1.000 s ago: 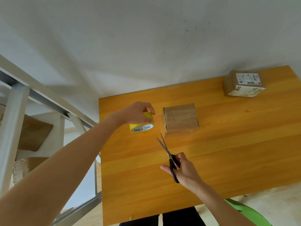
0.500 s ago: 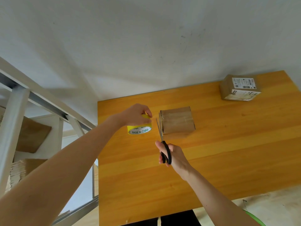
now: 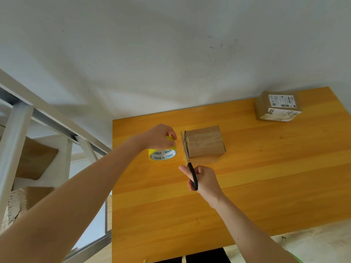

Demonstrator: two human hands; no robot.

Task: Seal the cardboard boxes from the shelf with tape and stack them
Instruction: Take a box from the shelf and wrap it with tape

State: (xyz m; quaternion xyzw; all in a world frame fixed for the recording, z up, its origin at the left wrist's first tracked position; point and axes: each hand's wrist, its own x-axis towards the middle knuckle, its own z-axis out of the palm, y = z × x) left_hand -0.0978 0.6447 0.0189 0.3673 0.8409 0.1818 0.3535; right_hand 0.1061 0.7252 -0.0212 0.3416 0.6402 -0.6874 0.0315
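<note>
While our left hand (image 3: 158,137) is clamping the yellow tape roll (image 3: 162,154), our right hand (image 3: 204,180) is gripping black-handled scissors (image 3: 190,168) beside the glossy taped cardboard box (image 3: 204,142).

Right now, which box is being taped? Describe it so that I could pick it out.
On the wooden table, look just right of the yellow tape roll under the left hand. The plain box there sits beside the scissors; unlike the far box, it has no white labels.
</note>
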